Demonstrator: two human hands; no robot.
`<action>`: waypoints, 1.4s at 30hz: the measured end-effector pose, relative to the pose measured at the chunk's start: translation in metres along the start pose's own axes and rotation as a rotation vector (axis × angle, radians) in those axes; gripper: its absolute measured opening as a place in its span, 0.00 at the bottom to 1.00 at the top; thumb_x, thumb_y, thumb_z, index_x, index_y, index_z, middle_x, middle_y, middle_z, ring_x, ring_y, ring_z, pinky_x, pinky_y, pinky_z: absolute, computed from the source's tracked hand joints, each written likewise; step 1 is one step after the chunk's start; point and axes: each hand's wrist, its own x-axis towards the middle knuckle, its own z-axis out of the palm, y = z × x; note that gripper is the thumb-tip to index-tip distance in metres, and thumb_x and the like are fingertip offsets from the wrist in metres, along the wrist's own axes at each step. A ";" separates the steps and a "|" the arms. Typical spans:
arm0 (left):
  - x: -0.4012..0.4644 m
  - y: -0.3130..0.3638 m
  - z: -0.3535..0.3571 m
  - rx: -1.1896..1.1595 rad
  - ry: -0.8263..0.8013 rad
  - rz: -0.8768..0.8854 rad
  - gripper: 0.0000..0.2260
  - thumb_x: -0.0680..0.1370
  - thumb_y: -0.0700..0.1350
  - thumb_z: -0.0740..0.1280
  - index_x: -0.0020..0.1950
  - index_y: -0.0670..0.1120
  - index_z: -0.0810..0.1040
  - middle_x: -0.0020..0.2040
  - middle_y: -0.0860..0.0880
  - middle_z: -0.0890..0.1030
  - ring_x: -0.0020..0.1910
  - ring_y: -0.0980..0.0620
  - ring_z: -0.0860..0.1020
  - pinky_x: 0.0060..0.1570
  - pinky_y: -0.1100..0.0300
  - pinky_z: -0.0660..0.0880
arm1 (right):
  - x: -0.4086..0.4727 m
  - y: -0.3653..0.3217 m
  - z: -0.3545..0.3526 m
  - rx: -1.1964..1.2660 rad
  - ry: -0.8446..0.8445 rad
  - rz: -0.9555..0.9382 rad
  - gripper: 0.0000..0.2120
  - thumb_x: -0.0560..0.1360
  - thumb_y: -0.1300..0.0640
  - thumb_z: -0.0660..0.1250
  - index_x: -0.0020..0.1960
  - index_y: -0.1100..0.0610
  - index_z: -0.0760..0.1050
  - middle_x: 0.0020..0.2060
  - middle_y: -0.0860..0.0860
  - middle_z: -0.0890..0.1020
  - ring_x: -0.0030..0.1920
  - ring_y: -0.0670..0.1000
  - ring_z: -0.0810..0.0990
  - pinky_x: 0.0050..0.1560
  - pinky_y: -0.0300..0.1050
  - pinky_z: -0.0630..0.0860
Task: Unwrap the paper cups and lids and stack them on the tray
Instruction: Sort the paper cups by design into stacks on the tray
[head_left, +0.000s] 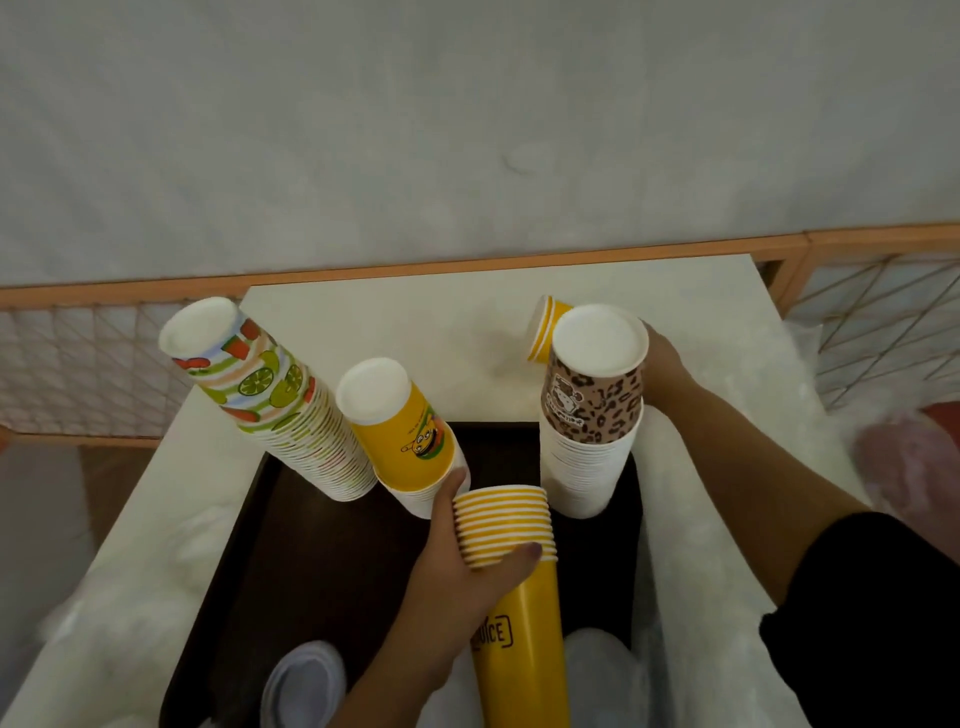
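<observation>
Our left hand (462, 566) grips the yellow cup stack (511, 566) over the tray (311, 545); our right hand (662, 364), fingers hidden, reaches behind the leopard stack (592, 415). Light, crushable paper: hold several rims together.

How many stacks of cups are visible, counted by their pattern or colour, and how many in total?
Fruit pattern stack: 1
Yellow burger-print stack: 1
Leopard pattern stack: 1
Yellow striped-rim stacks: 2, one in the left hand at, one small lying on the table near the right hand
Total: 5 stacks
</observation>
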 end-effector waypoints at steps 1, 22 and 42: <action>-0.002 0.000 -0.001 0.009 -0.002 -0.008 0.41 0.58 0.57 0.73 0.66 0.68 0.56 0.59 0.57 0.71 0.54 0.56 0.75 0.48 0.61 0.77 | -0.001 -0.003 -0.005 -0.004 -0.006 0.009 0.27 0.73 0.61 0.70 0.69 0.60 0.66 0.65 0.62 0.72 0.66 0.62 0.70 0.65 0.53 0.65; -0.083 0.023 -0.054 -0.059 -0.061 0.127 0.39 0.68 0.52 0.74 0.71 0.64 0.54 0.57 0.59 0.70 0.54 0.58 0.73 0.56 0.55 0.74 | -0.124 -0.182 -0.103 0.277 0.046 -0.340 0.21 0.70 0.45 0.69 0.60 0.47 0.71 0.59 0.53 0.74 0.52 0.55 0.80 0.48 0.51 0.82; -0.100 -0.012 -0.129 -0.006 0.084 0.065 0.40 0.70 0.52 0.74 0.74 0.60 0.52 0.58 0.55 0.68 0.48 0.58 0.73 0.38 0.66 0.72 | -0.101 -0.238 0.059 -0.778 -0.231 -0.369 0.31 0.71 0.50 0.72 0.70 0.51 0.65 0.62 0.57 0.70 0.60 0.58 0.72 0.56 0.49 0.71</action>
